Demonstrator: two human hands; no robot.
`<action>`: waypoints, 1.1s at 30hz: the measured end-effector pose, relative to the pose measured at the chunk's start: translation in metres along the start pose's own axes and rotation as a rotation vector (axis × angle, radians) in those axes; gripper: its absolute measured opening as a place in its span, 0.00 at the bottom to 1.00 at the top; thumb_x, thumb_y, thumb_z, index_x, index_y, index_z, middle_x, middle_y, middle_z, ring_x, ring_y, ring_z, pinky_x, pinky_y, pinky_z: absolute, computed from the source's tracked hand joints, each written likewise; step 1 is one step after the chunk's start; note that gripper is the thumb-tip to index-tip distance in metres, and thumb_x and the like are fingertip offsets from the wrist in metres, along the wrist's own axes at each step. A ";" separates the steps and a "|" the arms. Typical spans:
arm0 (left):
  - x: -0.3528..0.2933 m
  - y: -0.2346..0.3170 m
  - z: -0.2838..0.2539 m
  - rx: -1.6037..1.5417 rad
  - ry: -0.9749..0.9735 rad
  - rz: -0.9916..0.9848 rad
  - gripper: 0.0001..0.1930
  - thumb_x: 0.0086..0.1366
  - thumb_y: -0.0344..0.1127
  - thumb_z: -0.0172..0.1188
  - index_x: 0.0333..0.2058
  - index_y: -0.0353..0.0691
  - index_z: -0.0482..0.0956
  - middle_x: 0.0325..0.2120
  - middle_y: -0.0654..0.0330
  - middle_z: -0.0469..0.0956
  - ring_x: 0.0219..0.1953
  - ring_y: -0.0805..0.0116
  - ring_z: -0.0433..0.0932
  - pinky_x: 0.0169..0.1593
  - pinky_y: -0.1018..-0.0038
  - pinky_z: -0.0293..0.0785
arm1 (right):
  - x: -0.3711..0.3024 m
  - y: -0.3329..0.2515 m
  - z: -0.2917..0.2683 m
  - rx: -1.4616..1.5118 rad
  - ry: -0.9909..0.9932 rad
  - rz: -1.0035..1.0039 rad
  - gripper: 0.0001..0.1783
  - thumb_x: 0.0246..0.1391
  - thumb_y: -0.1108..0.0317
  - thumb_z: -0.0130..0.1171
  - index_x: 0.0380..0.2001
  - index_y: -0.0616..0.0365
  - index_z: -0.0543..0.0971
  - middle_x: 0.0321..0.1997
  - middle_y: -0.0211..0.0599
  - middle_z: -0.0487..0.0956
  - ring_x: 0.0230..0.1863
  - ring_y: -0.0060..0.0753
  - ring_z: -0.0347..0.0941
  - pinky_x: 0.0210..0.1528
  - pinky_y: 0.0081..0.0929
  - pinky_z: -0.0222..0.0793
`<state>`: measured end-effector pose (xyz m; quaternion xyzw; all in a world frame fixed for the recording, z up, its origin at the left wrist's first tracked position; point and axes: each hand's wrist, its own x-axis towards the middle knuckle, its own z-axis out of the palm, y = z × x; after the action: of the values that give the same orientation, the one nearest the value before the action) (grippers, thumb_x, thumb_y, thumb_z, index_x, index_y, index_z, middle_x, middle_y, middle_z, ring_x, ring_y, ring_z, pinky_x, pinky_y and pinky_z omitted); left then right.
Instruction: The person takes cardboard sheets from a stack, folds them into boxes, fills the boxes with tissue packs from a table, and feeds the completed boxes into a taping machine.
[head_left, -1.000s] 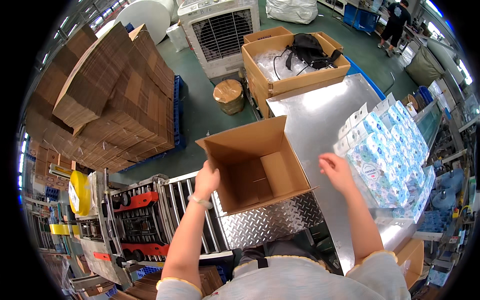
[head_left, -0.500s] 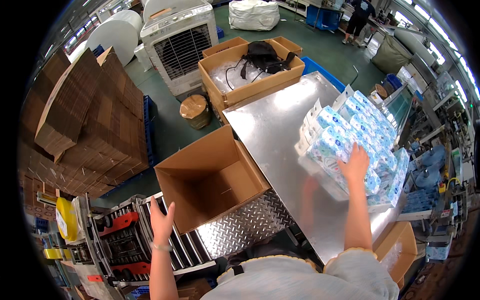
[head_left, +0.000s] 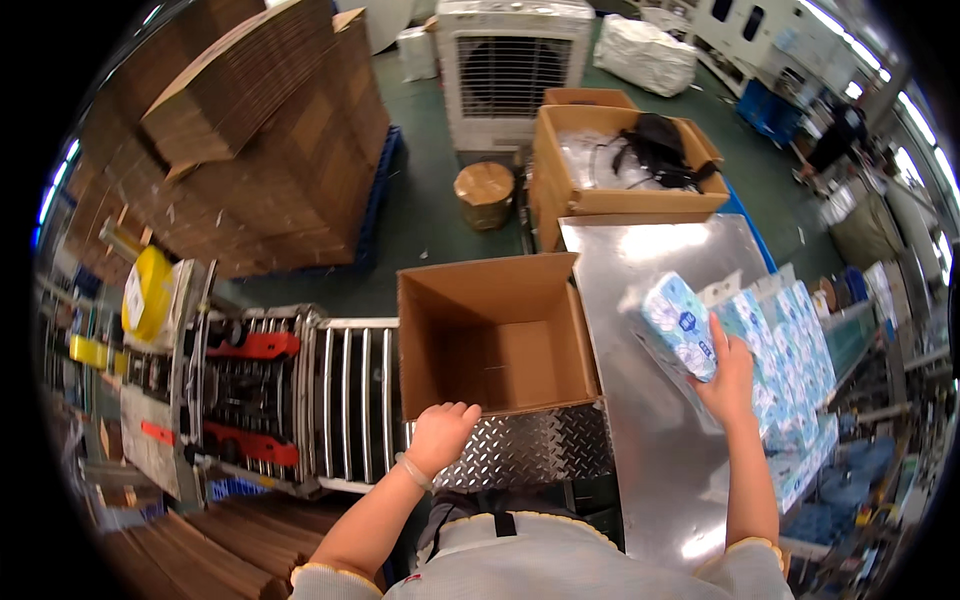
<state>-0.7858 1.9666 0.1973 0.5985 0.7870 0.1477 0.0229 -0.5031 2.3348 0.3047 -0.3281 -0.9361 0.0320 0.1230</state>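
Observation:
An open, empty cardboard box (head_left: 495,340) stands on a ribbed metal plate in front of me. My left hand (head_left: 441,432) rests on its near edge, fingers curled over the flap. My right hand (head_left: 728,375) grips a white and blue wrapped pack of tissue rolls (head_left: 678,325) and holds it lifted above the shiny steel table (head_left: 650,250), just right of the box. More packs of the same kind (head_left: 795,380) are stacked along the right side of that table.
A roller conveyor (head_left: 300,400) runs off to the left of the box. Stacks of flat cardboard (head_left: 260,140) stand at the back left. Behind the table are a carton with black items (head_left: 620,165), a cooling fan unit (head_left: 515,70) and a small round stool (head_left: 484,192).
My right hand has taken a tissue pack from the stack and lifted it toward the box. My left hand has come up onto the box's near edge.

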 end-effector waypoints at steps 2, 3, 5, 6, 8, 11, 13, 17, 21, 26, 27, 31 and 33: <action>-0.003 -0.004 -0.004 -0.012 0.000 -0.008 0.07 0.53 0.29 0.59 0.32 0.43 0.74 0.24 0.60 0.74 0.31 0.60 0.78 0.35 0.65 0.75 | 0.039 -0.082 -0.028 0.161 0.101 -0.300 0.60 0.36 0.67 0.78 0.74 0.44 0.58 0.52 0.52 0.75 0.52 0.59 0.71 0.54 0.49 0.67; -0.009 -0.008 0.000 0.011 0.012 -0.017 0.08 0.54 0.30 0.59 0.34 0.43 0.74 0.25 0.62 0.74 0.31 0.62 0.78 0.36 0.67 0.75 | 0.054 -0.118 -0.029 0.339 0.153 -0.469 0.59 0.38 0.68 0.77 0.75 0.42 0.58 0.52 0.53 0.74 0.50 0.59 0.71 0.53 0.49 0.67; -0.010 -0.010 0.000 0.067 -0.015 -0.008 0.07 0.55 0.32 0.59 0.34 0.44 0.75 0.26 0.63 0.75 0.32 0.64 0.79 0.37 0.67 0.75 | 0.074 -0.167 0.009 0.632 0.157 -0.695 0.57 0.39 0.68 0.75 0.74 0.42 0.58 0.54 0.54 0.72 0.50 0.58 0.70 0.52 0.50 0.67; -0.008 -0.012 0.000 0.030 0.039 -0.009 0.05 0.55 0.31 0.58 0.32 0.45 0.75 0.26 0.63 0.76 0.32 0.62 0.79 0.36 0.65 0.76 | 0.083 -0.181 0.042 0.675 0.141 -0.770 0.57 0.39 0.67 0.75 0.74 0.43 0.59 0.53 0.53 0.72 0.49 0.58 0.70 0.51 0.50 0.67; -0.007 -0.020 -0.003 0.015 0.043 0.009 0.05 0.56 0.33 0.58 0.32 0.46 0.75 0.26 0.63 0.76 0.31 0.62 0.79 0.36 0.66 0.76 | 0.100 -0.189 0.122 0.650 0.067 -0.883 0.56 0.39 0.67 0.74 0.73 0.43 0.59 0.51 0.51 0.72 0.47 0.57 0.69 0.50 0.48 0.66; -0.012 -0.026 -0.004 0.010 -0.041 0.061 0.05 0.56 0.35 0.58 0.33 0.47 0.74 0.24 0.65 0.73 0.31 0.65 0.79 0.35 0.68 0.75 | 0.119 -0.198 0.204 0.326 -0.240 -0.914 0.56 0.42 0.68 0.71 0.75 0.35 0.57 0.49 0.48 0.71 0.48 0.52 0.68 0.51 0.44 0.64; -0.010 -0.020 -0.004 0.002 -0.012 0.087 0.05 0.56 0.35 0.58 0.32 0.48 0.74 0.24 0.65 0.73 0.30 0.66 0.79 0.35 0.69 0.75 | 0.125 -0.224 0.244 0.081 -0.449 -0.879 0.57 0.43 0.69 0.71 0.76 0.31 0.55 0.50 0.48 0.72 0.50 0.50 0.68 0.52 0.43 0.63; -0.017 -0.025 -0.009 -0.007 -0.049 0.044 0.04 0.56 0.36 0.57 0.30 0.48 0.72 0.25 0.66 0.73 0.31 0.67 0.78 0.35 0.71 0.74 | 0.144 -0.252 0.323 -0.160 -0.529 -0.990 0.58 0.45 0.65 0.72 0.76 0.26 0.52 0.51 0.46 0.72 0.54 0.46 0.67 0.53 0.43 0.62; -0.018 -0.025 -0.004 -0.035 -0.049 0.068 0.04 0.56 0.35 0.57 0.30 0.48 0.71 0.24 0.67 0.72 0.30 0.69 0.77 0.34 0.74 0.72 | 0.151 -0.261 0.396 -0.238 -0.569 -0.926 0.59 0.46 0.58 0.74 0.77 0.26 0.51 0.55 0.48 0.71 0.58 0.49 0.65 0.56 0.50 0.61; -0.004 -0.038 -0.011 -0.024 0.068 0.050 0.05 0.55 0.35 0.57 0.29 0.48 0.70 0.22 0.68 0.69 0.29 0.71 0.76 0.34 0.75 0.71 | 0.169 -0.267 0.434 -0.840 -0.354 -1.008 0.70 0.45 0.25 0.62 0.77 0.57 0.44 0.34 0.48 0.83 0.28 0.48 0.79 0.26 0.48 0.71; -0.002 -0.043 -0.012 -0.009 0.087 0.027 0.05 0.55 0.35 0.57 0.29 0.48 0.70 0.22 0.68 0.70 0.29 0.71 0.76 0.34 0.75 0.71 | 0.171 -0.279 0.419 -0.799 -0.510 -0.939 0.70 0.46 0.25 0.62 0.77 0.61 0.44 0.33 0.48 0.83 0.29 0.46 0.80 0.27 0.46 0.72; -0.001 -0.041 -0.025 -0.074 0.144 -0.001 0.16 0.57 0.33 0.56 0.45 0.39 0.75 0.33 0.60 0.75 0.41 0.62 0.78 0.54 0.66 0.74 | 0.154 -0.275 0.370 -0.337 -0.603 -0.984 0.56 0.56 0.38 0.63 0.71 0.73 0.54 0.30 0.48 0.85 0.32 0.48 0.84 0.32 0.45 0.78; -0.030 -0.034 -0.049 -0.125 0.242 -0.059 0.25 0.59 0.32 0.56 0.57 0.34 0.72 0.49 0.51 0.75 0.56 0.55 0.75 0.68 0.56 0.65 | 0.146 -0.316 0.267 -0.067 -0.733 -0.803 0.35 0.55 0.47 0.66 0.56 0.61 0.72 0.36 0.56 0.84 0.38 0.60 0.82 0.43 0.51 0.78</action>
<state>-0.8194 1.9199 0.2314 0.5505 0.7904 0.2669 -0.0304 -0.8720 2.1836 0.1213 0.0839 -0.9699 0.0647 -0.2193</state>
